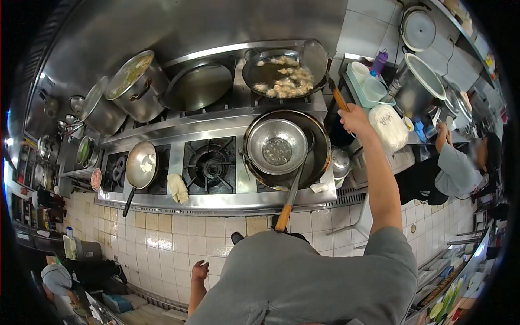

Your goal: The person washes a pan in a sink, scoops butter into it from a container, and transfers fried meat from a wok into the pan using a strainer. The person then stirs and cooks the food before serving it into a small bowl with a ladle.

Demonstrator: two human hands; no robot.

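Note:
My right hand [355,120] is closed round the wooden handle of a long skimmer [313,55]. Its round head is at the right rim of a wok [250,77] on the back burner. Browned fried pieces [292,82] float in the oil there. My left hand [200,270] hangs low beside my body, empty, with its fingers loosely bent and apart. In front of me a metal colander [276,146] sits inside a large dark pan [320,162]. A ladle [293,192] with a wooden handle leans across that pan, its handle end toward me.
A wide pan of liquid [199,86] and tall pots [142,89] line the back left. A frying pan [142,165] and a folded cloth [177,188] lie on the front stove. At right stand a tied white bag [388,128] and a co-worker [460,168]; another person [57,279] is lower left.

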